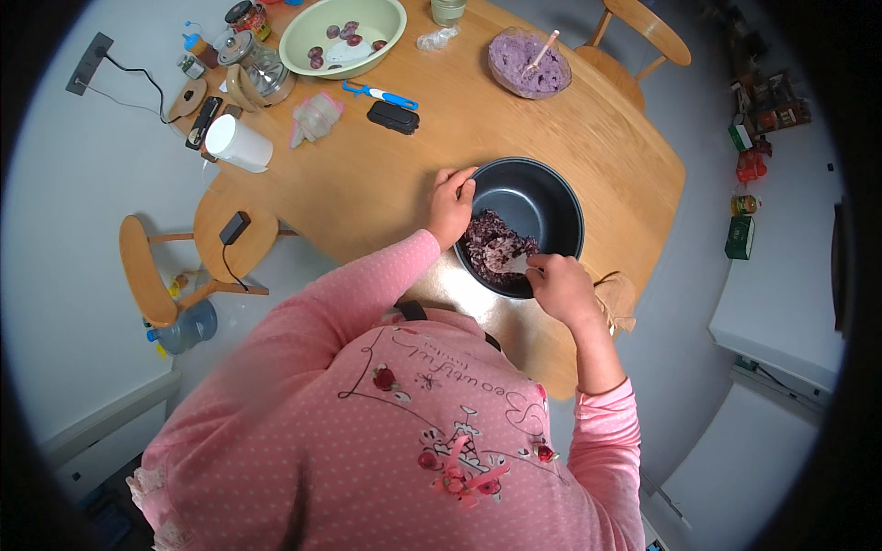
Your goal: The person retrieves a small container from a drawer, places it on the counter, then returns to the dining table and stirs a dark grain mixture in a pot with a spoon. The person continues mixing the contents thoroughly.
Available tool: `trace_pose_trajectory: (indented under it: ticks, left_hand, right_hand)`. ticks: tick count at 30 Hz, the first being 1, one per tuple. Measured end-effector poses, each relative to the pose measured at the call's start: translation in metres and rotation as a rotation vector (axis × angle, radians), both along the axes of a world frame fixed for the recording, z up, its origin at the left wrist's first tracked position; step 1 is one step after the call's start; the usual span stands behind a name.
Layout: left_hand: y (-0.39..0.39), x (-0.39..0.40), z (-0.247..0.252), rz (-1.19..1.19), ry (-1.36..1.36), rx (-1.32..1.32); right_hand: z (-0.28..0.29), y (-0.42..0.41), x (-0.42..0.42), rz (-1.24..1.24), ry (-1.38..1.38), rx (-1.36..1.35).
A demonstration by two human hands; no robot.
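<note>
A dark round cooking pot (544,200) stands on the wooden table in front of me. Dark purple rice-like food (493,241) is heaped at its near left side, with a paler patch in it. My left hand (451,206) grips the pot's left rim, thumb at the inner edge. My right hand (561,286), over the near right rim, holds a pale flat utensil (515,264) whose end is in the food; its exact kind is hard to tell. Farther back, a glass bowl (513,65) of purple mash has a pink spoon (544,49) standing in it.
A pale green basin (296,41) with purple-red fruit is at the back left. Near it are a blue-and-white peeler (382,94), a black case (393,118), a crumpled cloth (317,118), a glass pitcher (269,72) and a white cup (240,143). Wooden chairs (145,268) flank the table (620,186).
</note>
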State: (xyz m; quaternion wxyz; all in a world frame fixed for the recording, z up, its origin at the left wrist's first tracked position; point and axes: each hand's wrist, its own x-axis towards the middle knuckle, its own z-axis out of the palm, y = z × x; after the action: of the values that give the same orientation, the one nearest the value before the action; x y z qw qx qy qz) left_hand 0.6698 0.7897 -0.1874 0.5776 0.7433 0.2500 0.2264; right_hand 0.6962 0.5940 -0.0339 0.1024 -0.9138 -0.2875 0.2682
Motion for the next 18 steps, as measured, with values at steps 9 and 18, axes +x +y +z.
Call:
trace_pose_trajectory:
  ticks: [9,18]
  left_hand:
    - [-0.003,0.001,-0.007,0.005,-0.025,0.037]
    - [-0.001,-0.001,-0.006,0.016,-0.029,0.018]
  right_hand:
    - [-0.072,-0.001,0.037,-0.291,0.028,0.245]
    - [-0.066,0.007,0.0,-0.113,0.093,0.023]
